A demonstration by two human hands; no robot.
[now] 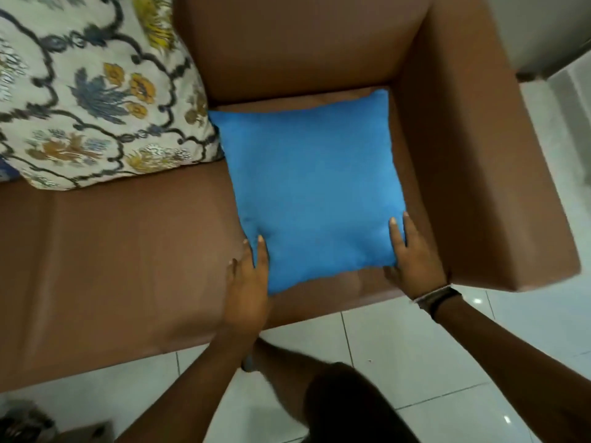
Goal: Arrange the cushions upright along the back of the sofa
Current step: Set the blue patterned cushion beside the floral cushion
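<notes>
Blue cloth, plain and matte, covers the cushion (315, 187) we are working on; it lies on the seat of the brown sofa (112, 251), in the corner beside the armrest (479, 155), its far edge close to the backrest (303, 49). Whether it is flat or already tipping up we cannot tell from above. Our left hand (248, 282) is on its near left corner, thumb on top and fingers along the side edge, a loose pinch on the fabric. Our right hand (406, 254) takes the near right corner the same way, fingers spread against the edge, not clenched.

We judge this cushion light and soft: it will sag and fold if we lift it by 1 corner, so 2 hands at the near corners suit it. The cover looks grippy enough not to slip, and nothing here can break. The sofa skin looks smooth, so the bottom edge may slide forward once it stands.

1 patterned floral cushion (96, 91) already leans against the backrest to the left, touching the blue one's far left corner
</notes>
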